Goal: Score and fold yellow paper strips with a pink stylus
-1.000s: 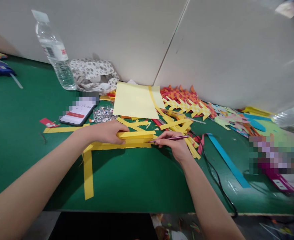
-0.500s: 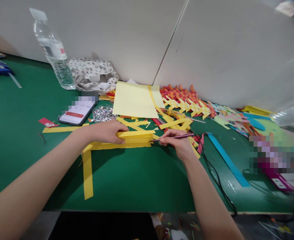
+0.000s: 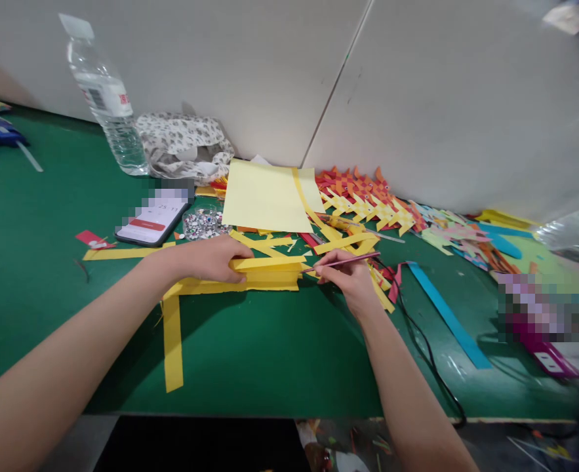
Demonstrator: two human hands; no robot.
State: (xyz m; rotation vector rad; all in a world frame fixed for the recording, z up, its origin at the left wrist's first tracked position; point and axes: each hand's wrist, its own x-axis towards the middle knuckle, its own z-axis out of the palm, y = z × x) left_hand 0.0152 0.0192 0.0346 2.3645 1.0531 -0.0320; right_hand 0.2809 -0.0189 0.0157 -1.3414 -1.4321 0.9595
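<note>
My left hand [image 3: 210, 259] is closed on a folded yellow paper strip [image 3: 272, 278], its fingertips pressing it against the table. The upper flap of this strip stands partly raised. In my right hand [image 3: 344, 274] is a thin purplish pencil [image 3: 357, 259], pinched between thumb and fingers. The pencil's tip is at the right end of the folded paper; whether it touches I cannot tell. Another yellow strip [image 3: 173, 344] hangs toward the table's front edge from under the paper. More loose yellow strips [image 3: 345, 243] lie just beyond my right hand.
Behind my hands are a pale yellow sheet [image 3: 264, 196], a tub of googly eyes [image 3: 204, 223] and a phone [image 3: 146, 219]. A water bottle [image 3: 105, 98] stands at the back left. Woven paper fish [image 3: 368, 206], a blue strip [image 3: 449, 314] and a black cable [image 3: 424, 347] lie on the right.
My right hand has shifted slightly up, and the pencil now slants more steeply, its rear end higher. My left hand and the folded paper have stayed in place.
</note>
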